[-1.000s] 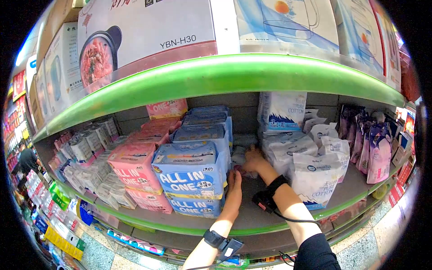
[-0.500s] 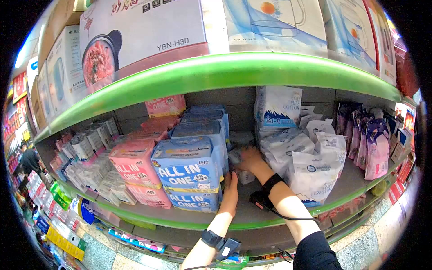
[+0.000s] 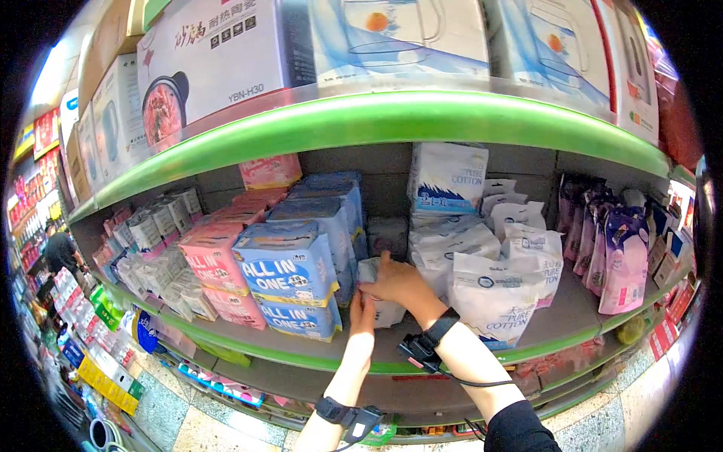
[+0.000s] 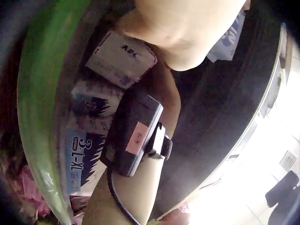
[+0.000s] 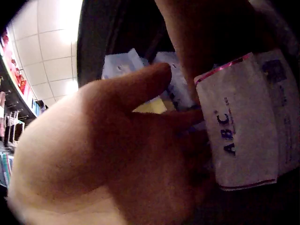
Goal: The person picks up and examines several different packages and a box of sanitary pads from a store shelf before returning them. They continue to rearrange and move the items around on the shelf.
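Observation:
My right hand reaches in from the right, holding a small white packet between its thumb and fingers; the hand partly covers it. Just below stands a white ABC packet, close to the fingers in the right wrist view and also plain in the left wrist view. With fingers straight and pointing up, my left hand touches near the right fingertips, beside the white packets. The left wrist view shows its heel, its fingers hidden. Blue ALL IN ONE packs stand left of both hands.
White PURE COTTON bags stand right of my right forearm. Pink packs and small white packets lie farther left, purple-pink bags far right. A green shelf edge with boxes above it overhangs the hands.
Both hands have shifted left in the head view, which has turned right. The right hand came back from deeper in the shelf, and the white packet moved with it toward the left hand.

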The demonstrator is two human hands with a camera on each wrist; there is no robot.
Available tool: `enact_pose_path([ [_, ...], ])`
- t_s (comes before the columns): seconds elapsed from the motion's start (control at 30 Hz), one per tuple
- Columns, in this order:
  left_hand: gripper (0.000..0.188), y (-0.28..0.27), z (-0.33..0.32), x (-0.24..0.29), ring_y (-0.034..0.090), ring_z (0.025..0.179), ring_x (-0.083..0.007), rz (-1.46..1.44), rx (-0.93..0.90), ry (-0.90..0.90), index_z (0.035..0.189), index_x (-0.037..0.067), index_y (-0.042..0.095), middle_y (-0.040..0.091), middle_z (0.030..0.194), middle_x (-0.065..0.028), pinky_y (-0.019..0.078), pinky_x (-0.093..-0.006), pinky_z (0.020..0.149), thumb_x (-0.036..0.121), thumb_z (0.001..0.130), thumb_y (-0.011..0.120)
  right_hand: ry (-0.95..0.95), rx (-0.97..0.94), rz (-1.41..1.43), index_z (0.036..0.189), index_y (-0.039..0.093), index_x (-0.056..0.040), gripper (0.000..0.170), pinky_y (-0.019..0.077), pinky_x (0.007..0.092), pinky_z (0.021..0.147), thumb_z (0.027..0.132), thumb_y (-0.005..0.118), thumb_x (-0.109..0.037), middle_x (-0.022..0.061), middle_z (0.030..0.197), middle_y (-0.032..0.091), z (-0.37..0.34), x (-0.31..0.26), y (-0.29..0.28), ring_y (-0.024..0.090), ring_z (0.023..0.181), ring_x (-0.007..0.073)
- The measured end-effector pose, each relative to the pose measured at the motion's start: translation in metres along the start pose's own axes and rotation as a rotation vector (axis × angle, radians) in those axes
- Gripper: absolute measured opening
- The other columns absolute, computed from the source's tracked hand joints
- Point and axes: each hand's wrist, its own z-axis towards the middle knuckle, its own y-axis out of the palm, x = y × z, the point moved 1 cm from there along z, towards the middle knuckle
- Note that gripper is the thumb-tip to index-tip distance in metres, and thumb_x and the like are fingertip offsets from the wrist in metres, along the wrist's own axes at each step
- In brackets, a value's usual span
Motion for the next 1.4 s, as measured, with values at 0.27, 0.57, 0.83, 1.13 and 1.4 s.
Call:
enact_pose_path([
  [0.27,0.063,-0.018,-0.052,0.035,0.029,0.124,-0.0218,-0.101,-0.029,-0.073,0.137,0.011,0.018,0.027,0.137,-0.0072,0.0219,-0.0404,0.101,0.043,0.088,0.043,0.09,0.111,0.297,0.126,0.017,0.0158,0.097,0.0472,0.0369,0.077,0.068,0.056,-0.052,0.0357,0.097,0.053,-0.067,-0.017,-0.04,0.057,0.088,0.0422],
  [0.57,0.08,-0.027,-0.112,0.073,0.037,0.119,-0.0247,-0.24,-0.55,-0.201,0.137,0.006,0.013,0.034,0.131,-0.0146,0.0297,-0.0364,0.098,0.024,0.078,0.064,-0.118,-0.138,0.612,0.131,0.02,0.0014,0.094,0.0428,0.0334,0.082,0.067,0.07,-0.044,0.0223,0.103,0.055,-0.211,-0.004,-0.07,0.055,0.095,0.0284],
  [0.83,0.093,0.048,-0.156,0.051,0.037,0.118,-0.0213,0.17,-0.87,-0.171,0.132,0.0,0.021,0.034,0.128,-0.0139,0.0289,-0.0328,0.1,0.012,0.06,0.078,-0.066,-0.165,0.682,0.13,0.026,0.0044,0.09,0.0405,0.0321,0.089,0.066,0.072,-0.039,0.0223,0.115,0.049,-0.297,0.051,-0.087,0.05,0.105,0.0271],
  [1.13,0.075,0.222,-0.207,-0.005,0.045,0.108,-0.0198,-0.107,-0.761,-0.22,0.124,-0.001,0.027,0.044,0.115,-0.012,0.0372,-0.0316,0.092,0.01,0.066,0.074,0.096,0.397,0.797,0.131,0.022,0.003,0.083,0.0318,0.0357,0.099,0.072,0.071,-0.028,0.0223,0.128,0.037,-0.413,0.196,-0.115,0.041,0.117,0.027],
  [1.4,0.084,0.427,-0.277,-0.092,0.038,0.114,-0.0223,-0.113,-0.752,-0.1,0.124,-0.001,0.017,0.034,0.121,-0.0174,0.0335,-0.0342,0.095,0.015,0.066,0.075,0.256,0.551,0.857,0.123,0.037,0.0001,0.06,0.0389,0.0318,0.09,0.076,0.068,-0.02,0.0115,0.113,0.051,-0.53,0.361,-0.154,0.049,0.103,0.0185],
])
